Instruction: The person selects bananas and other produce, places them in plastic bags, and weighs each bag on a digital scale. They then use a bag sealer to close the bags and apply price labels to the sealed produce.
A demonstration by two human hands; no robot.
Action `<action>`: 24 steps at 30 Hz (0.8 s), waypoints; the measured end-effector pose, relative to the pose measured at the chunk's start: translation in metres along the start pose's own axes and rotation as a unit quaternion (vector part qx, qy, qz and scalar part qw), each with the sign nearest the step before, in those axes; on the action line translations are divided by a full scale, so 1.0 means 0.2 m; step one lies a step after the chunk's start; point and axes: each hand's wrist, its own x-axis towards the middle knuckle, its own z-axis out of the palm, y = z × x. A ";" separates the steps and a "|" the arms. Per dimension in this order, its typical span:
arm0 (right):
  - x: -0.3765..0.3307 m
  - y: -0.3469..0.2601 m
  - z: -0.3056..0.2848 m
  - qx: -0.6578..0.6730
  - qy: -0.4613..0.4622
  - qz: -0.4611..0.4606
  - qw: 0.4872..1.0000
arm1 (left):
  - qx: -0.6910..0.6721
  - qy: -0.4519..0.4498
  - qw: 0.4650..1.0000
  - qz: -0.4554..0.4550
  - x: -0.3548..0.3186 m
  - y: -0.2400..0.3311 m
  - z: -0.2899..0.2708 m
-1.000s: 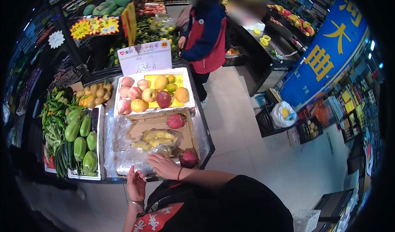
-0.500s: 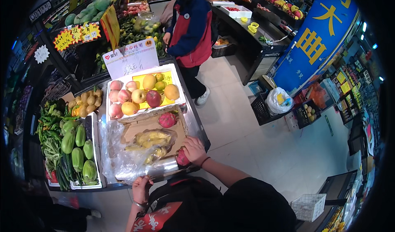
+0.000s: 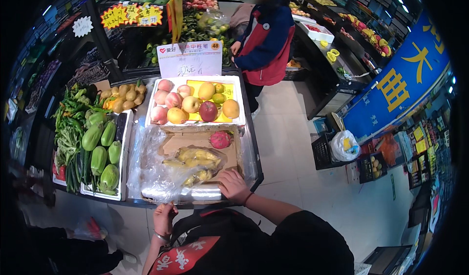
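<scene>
My left hand (image 3: pixel 163 219) is closed in a pinch just below the near edge of a cardboard box (image 3: pixel 236 150). Anything between its fingertips is too small to make out. My right hand (image 3: pixel 234 187) rests at the box's near right corner, fingers stretched forward over the rim. Inside the box, yellow bananas (image 3: pixel 198 158) lie partly under a crumpled clear plastic bag (image 3: pixel 152 170). A pink dragon fruit (image 3: pixel 221 140) sits behind them at the right. I cannot see a second dragon fruit by my right hand.
A white foam tray (image 3: pixel 150 110) of peaches, apples and oranges stands behind the box. Left are pale green eggplants (image 3: pixel 98 160), leafy greens and potatoes (image 3: pixel 128 99). A person (image 3: pixel 266 40) stands beyond the stand. A black crate (image 3: pixel 322 153) is on the floor at right.
My view has shifted, so the stand sits further right. The dragon fruit that was under my right hand no longer shows; that hand now lies flatter on the box corner. My left hand stays pinched.
</scene>
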 end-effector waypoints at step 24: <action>0.02 0.05 0.13 -0.004 -0.096 -0.009 0.995 | -0.018 0.133 0.991 0.008 -0.16 -0.03 -0.12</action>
